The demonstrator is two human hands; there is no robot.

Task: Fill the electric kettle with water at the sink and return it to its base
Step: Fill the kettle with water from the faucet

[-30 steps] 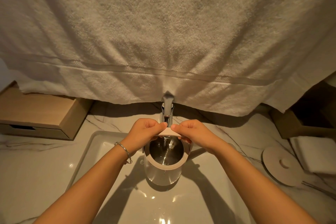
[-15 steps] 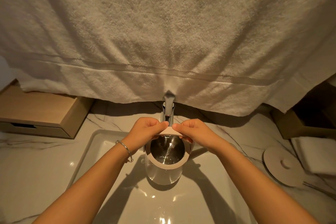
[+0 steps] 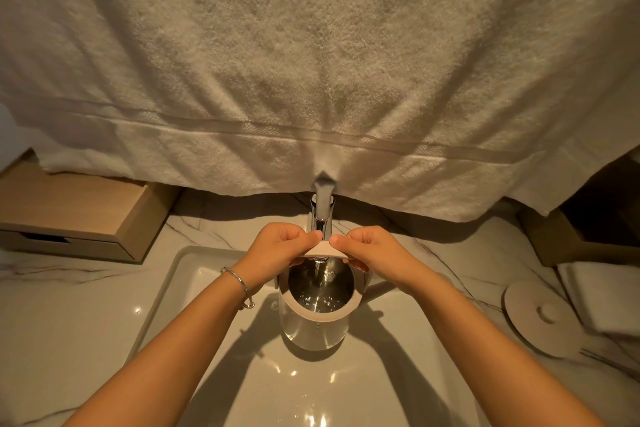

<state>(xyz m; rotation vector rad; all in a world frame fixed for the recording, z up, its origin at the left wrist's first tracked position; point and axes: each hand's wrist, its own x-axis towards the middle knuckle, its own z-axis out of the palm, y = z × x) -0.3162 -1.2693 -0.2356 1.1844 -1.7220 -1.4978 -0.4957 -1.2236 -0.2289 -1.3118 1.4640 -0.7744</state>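
Head view: kettle sits in the sink under the running tap; left hand and right hand fingers pinch what seems its lid flap. Keep the mouth centred beneath the stream.

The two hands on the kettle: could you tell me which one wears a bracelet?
The left hand: a thin silver bracelet circles its wrist, while the right hand has a bare wrist.

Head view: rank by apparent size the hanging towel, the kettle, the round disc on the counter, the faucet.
1. White terry towel
2. White electric kettle
3. Round flat disc, nearly kettle-sized, so unsure
4. Chrome faucet, partly hidden
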